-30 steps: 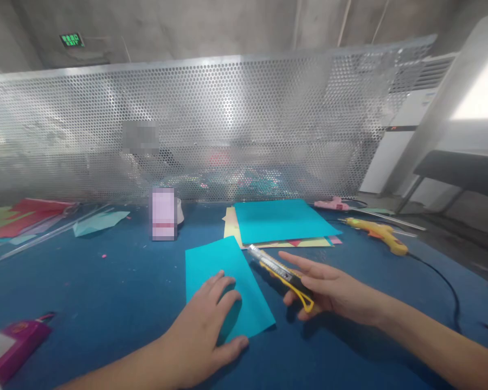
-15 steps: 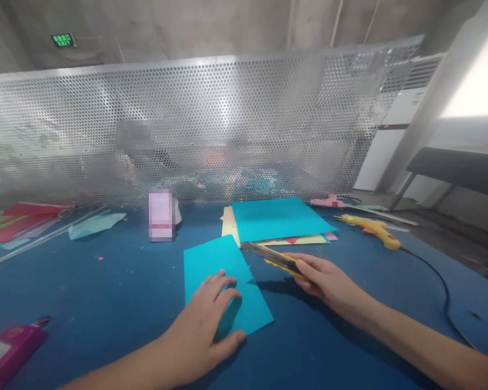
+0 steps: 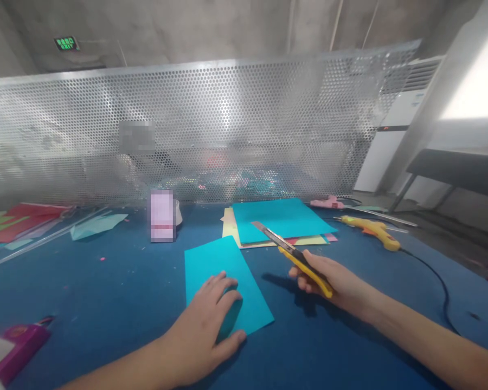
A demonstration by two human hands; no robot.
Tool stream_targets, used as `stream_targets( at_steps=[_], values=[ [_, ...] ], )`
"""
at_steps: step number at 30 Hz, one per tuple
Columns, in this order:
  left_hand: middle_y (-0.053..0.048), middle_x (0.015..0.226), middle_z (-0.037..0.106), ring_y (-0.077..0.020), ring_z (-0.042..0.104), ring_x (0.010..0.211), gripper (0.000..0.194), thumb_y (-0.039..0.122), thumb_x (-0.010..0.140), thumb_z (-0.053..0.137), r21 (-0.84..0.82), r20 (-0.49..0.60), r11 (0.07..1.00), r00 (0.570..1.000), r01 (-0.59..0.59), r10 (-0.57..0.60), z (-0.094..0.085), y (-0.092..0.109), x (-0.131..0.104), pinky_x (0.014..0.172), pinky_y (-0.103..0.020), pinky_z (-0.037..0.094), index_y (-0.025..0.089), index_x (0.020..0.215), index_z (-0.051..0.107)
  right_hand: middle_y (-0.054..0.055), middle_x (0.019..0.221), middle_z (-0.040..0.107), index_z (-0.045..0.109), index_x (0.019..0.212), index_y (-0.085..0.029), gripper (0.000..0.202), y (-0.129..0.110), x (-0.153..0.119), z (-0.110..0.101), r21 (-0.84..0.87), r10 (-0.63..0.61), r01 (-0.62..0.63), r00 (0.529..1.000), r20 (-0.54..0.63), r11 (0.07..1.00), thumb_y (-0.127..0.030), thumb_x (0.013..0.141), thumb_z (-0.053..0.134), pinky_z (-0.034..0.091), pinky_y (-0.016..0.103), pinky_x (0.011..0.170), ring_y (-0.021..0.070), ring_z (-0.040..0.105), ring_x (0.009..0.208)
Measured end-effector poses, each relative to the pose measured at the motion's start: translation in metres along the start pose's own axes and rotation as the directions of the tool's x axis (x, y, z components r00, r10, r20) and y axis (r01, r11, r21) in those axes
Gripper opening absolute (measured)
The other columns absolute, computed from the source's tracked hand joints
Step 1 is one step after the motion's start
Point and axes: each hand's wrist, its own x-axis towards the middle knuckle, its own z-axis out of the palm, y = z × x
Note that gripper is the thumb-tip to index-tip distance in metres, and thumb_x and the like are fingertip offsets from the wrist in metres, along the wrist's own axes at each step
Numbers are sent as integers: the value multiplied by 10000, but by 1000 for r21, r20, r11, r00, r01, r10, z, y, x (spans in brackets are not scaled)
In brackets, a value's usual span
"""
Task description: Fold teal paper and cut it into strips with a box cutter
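At the near left edge of the blue table [image 3: 126, 309] sits a purple thing [image 3: 24, 349], cut off by the side of the view, so I can't tell what it is. The left hand [image 3: 211, 317] lies on a bright blue sheet [image 3: 205, 257], its fingers a little apart and not gripping anything. It hides part of the paper, so I can't see if there is a line under it. If that hand pressed too lightly, the sheet could slide. The right hand [image 3: 327, 279] is wrapped around a yellow and black knife [image 3: 288, 249], held up off the table to the right of the sheet. Its blade is out, so a slip could nick the left thumb, which sticks out on the knife's side. The blade tip shows in front of the paper pile [image 3: 284, 216], and if it dipped low it might scratch the top sheet. Most of the lower sheets are covered. Farther right lies a yellow glue gun [image 3: 372, 230]. A box [image 3: 162, 216] at the back is blurred out, and shapes behind the holey metal screen [image 3: 223, 103] are too fuzzy to name.
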Motion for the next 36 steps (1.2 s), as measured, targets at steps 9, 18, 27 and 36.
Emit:
stream_targets(
  at_steps=[9, 18, 27, 36],
  values=[
    [-96, 1446, 408, -347, 240, 1408, 412, 436, 918, 511, 35, -5, 999, 1000, -15, 15, 5, -3, -3, 1119, -603, 261, 237, 1275, 467, -38, 631, 485, 592, 861, -151, 343, 0, 0, -4, -83, -25, 51, 957, 288, 995, -469, 795, 702, 364, 172, 477, 48, 416, 513],
    [-120, 1459, 396, -355, 222, 1414, 419, 442, 941, 468, 59, 81, 998, 997, 16, -21, -5, 4, 0, 1117, -615, 249, 211, 1290, 470, -99, 555, 318, 429, 721, -198, 476, 4, -3, 6, -317, -67, 122, 982, 178, 941, -643, 796, 579, 140, 203, 382, 32, 170, 410],
    [-94, 1503, 355, -347, 211, 1421, 470, 342, 880, 527, 81, 74, 996, 997, 26, -32, -3, 3, -1, 1126, -601, 239, 227, 1332, 468, -35, 554, 475, 538, 665, -184, 362, -7, -19, 7, -676, -248, 206, 968, 35, 708, -532, 757, 572, 279, 234, 470, 91, 383, 487],
    [-30, 1576, 197, -382, 163, 1424, 579, 338, 879, 529, 65, 109, 995, 991, 75, -82, -7, -2, -5, 1091, -619, 272, 325, 1438, 379, -8, 530, 512, 589, 620, -205, 347, -12, -16, -3, -813, -429, 220, 903, -40, 540, -531, 738, 567, 359, 279, 508, 150, 460, 509]
  ],
)
